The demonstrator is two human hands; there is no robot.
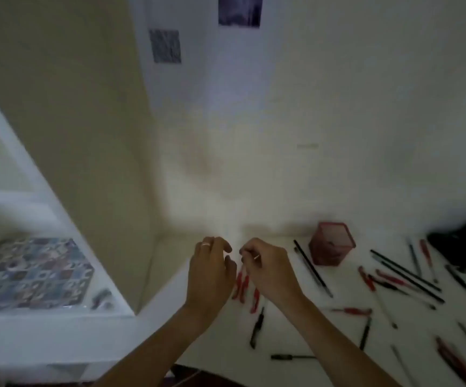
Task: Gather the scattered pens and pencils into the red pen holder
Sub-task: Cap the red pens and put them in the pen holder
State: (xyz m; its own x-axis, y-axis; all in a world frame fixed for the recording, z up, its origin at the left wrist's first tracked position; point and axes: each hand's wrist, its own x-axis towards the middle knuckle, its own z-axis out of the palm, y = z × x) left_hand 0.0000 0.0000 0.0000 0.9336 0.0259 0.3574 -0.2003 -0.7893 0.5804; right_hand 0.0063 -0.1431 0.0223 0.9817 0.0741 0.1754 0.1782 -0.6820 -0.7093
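Barely getting started here: red pen holder (331, 244) sitting near-empty at the back of the desk (296, 336), pens and pencils (405, 272) lying scattered everywhere, right hand (265, 270) fingers pinching something thin, left hand (210, 270) hovering loosely curled, holding nothing.

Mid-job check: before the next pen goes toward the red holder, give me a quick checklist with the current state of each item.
1. Red pen holder upright with mouth open: ok.
2. Holder has room: ok, no pen sticks out above its rim.
3. Right hand has a pen: cannot tell; it pinches something thin and pale, too blurred to name.
4. Left hand free: ok, fingers loosely curled, nothing seen in them.
5. Path from the hands to the holder: not ok, a long black pen lies against the holder's near left side.
6. Pens left on the white desk: not ok, many lie scattered, red pens beneath the hands.
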